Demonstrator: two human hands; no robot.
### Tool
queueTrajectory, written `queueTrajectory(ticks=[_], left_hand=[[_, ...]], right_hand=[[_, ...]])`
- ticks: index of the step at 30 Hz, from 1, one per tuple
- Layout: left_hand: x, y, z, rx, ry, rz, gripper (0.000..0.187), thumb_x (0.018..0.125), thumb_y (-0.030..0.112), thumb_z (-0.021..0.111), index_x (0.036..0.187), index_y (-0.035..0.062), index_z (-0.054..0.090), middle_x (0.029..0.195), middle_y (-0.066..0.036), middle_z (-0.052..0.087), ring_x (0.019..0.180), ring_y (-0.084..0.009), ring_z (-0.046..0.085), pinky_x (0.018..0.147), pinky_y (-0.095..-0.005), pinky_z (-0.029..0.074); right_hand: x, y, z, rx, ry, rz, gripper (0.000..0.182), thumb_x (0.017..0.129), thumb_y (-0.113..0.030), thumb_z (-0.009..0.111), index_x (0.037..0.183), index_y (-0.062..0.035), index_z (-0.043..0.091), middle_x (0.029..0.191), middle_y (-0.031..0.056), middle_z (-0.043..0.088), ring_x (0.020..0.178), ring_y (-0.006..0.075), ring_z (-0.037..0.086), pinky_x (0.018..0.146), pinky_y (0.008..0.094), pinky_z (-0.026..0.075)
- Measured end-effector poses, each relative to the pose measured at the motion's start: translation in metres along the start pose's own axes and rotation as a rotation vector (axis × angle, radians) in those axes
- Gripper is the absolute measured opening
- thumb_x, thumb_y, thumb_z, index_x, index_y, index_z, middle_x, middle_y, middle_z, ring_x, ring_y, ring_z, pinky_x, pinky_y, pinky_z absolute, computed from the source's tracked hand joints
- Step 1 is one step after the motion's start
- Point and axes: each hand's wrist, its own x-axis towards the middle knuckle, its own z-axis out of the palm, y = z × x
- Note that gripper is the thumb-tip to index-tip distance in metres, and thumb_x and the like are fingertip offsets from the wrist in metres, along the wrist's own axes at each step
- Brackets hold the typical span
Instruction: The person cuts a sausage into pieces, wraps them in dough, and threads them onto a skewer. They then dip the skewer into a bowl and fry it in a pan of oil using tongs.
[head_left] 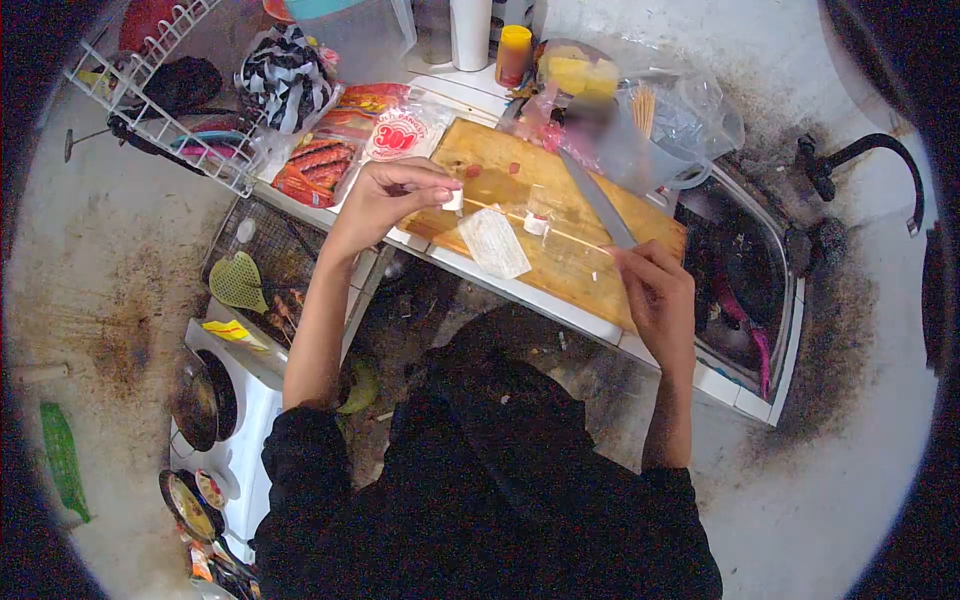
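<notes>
My right hand (655, 295) pinches one end of a thin wooden skewer (580, 240) that slants over the wooden cutting board (570, 280). My left hand (395, 198) closes finger and thumb on a small white piece (453, 199) at the skewer's other end. Partway along the skewer shows a second white piece (537, 224), with a reddish edge. Between the hands, a flat whitish rectangular sheet (494, 243) lies across the board's near edge. A knife (598, 202) rests on the board, its broad blade pointing away, close to my right hand.
Red sausage packs (318, 170) and a white packet with red print (400, 132) lie left of the board. Behind it are plastic bags, a bundle of skewers (643, 110) and a yellow-lidded jar (514, 55). A sink (735, 290) is at right, a stove (245, 420) at lower left.
</notes>
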Motion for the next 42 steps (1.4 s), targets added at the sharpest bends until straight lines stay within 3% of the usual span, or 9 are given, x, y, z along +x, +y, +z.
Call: queueTrajectory(ticks=[17,20,22,25,32,34,40,42], left_hand=[[0.004,0.009,0.003,0.041,0.02,-0.059,0.017,0.077,0.012,0.064,0.091,0.0027,0.066,0.088,-0.008,0.064,0.079,-0.0108,0.057,0.071,-0.0236,0.045],[0.006,0.008,0.004,-0.01,0.013,-0.092,0.018,0.077,0.013,0.064,0.091,0.002,0.066,0.089,-0.008,0.064,0.078,-0.01,0.057,0.07,-0.023,0.046],[0.007,0.008,0.005,-0.03,-0.002,-0.09,0.019,0.078,0.013,0.064,0.094,0.0023,0.065,0.09,-0.007,0.064,0.077,-0.0083,0.058,0.07,-0.022,0.047],[0.008,0.01,0.007,-0.062,0.037,-0.097,0.019,0.077,0.016,0.065,0.09,0.0021,0.066,0.086,-0.007,0.063,0.077,-0.0105,0.057,0.068,-0.0226,0.045],[0.013,0.009,0.01,-0.016,-0.013,-0.134,0.022,0.077,0.014,0.065,0.095,0.0014,0.064,0.089,-0.006,0.065,0.076,-0.0066,0.058,0.07,-0.0207,0.047],[0.014,0.008,0.012,0.007,-0.025,-0.132,0.022,0.078,0.015,0.065,0.095,0.0012,0.064,0.088,-0.006,0.065,0.075,-0.0062,0.057,0.07,-0.0205,0.046],[0.017,0.007,0.019,0.037,-0.008,-0.116,0.022,0.078,0.015,0.065,0.094,0.001,0.064,0.086,-0.006,0.065,0.075,-0.0055,0.057,0.07,-0.0197,0.046],[0.017,0.006,0.021,0.068,0.005,-0.185,0.022,0.076,0.016,0.066,0.093,0.0019,0.065,0.09,-0.008,0.065,0.082,-0.0107,0.059,0.075,-0.0238,0.046]], right_hand=[[0.001,-0.01,-0.002,-0.085,0.024,0.029,0.021,0.076,0.004,0.056,0.095,-0.0024,0.063,0.073,0.0077,0.053,0.062,0.0147,0.051,0.055,0.0241,0.04],[0.0,-0.014,0.001,-0.158,0.08,0.0,0.025,0.074,0.006,0.056,0.096,-0.0043,0.063,0.075,0.0068,0.053,0.062,0.0148,0.051,0.055,0.0249,0.041],[0.001,-0.016,0.002,-0.228,0.122,-0.05,0.027,0.072,0.0,0.059,0.095,-0.0125,0.065,0.077,0.006,0.054,0.06,0.0213,0.054,0.055,0.0307,0.044],[-0.001,-0.011,0.005,-0.265,0.128,-0.077,0.03,0.069,0.001,0.06,0.096,-0.0131,0.065,0.077,0.0058,0.054,0.061,0.0206,0.055,0.055,0.0313,0.044],[-0.002,-0.01,0.006,-0.255,0.133,-0.039,0.032,0.068,0.001,0.06,0.096,-0.0133,0.065,0.076,0.0054,0.054,0.06,0.0202,0.054,0.054,0.0316,0.044],[-0.003,-0.009,0.006,-0.261,0.136,-0.067,0.033,0.07,0.009,0.057,0.097,-0.007,0.064,0.075,0.0058,0.051,0.059,0.0146,0.049,0.054,0.025,0.041],[-0.007,-0.01,0.014,-0.231,0.178,-0.034,0.031,0.069,0.009,0.057,0.096,-0.0066,0.064,0.073,0.0066,0.05,0.057,0.0151,0.05,0.053,0.0252,0.041],[-0.007,-0.009,0.017,-0.213,0.194,-0.04,0.03,0.07,0.009,0.057,0.095,-0.0065,0.064,0.073,0.0069,0.05,0.057,0.0157,0.05,0.053,0.0256,0.041]])
